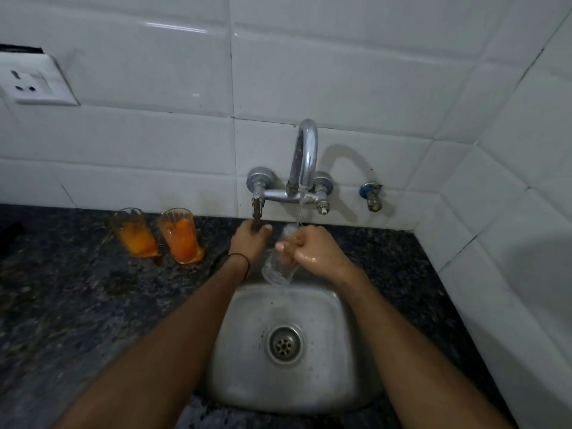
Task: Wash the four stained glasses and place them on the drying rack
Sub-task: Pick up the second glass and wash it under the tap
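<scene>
In the middle of the frame the right hand (312, 247) is wet and has its fingers curled round a clear glass (278, 267). The glass is tilted over the back edge of the steel sink (241, 335), with its mouth up under the thin stream of water (299, 210) that falls from the curved faucet (305, 156). Its base points down toward the basin, and it looks free of orange.

Just left of it, the left hand (249, 239) closes its fingers around the tap handle (257, 209) that hangs from the left valve of the faucet. A dark thread band (240, 258) circles that wrist.

Two stained glasses stand upright on the dark speckled counter (77, 305) at centre left, close to the tiled wall. The left stained glass (134, 233) and the right stained glass (181, 236) are near each other without touching. Both are smeared with orange residue, and orange liquid pools at their bases.

The round drain (284, 343) sits in the bottom of the sink. A white wall socket (34, 80) is at the upper left of the frame, and a small blue-collared valve (371, 196) sticks out of the wall right of the faucet.
</scene>
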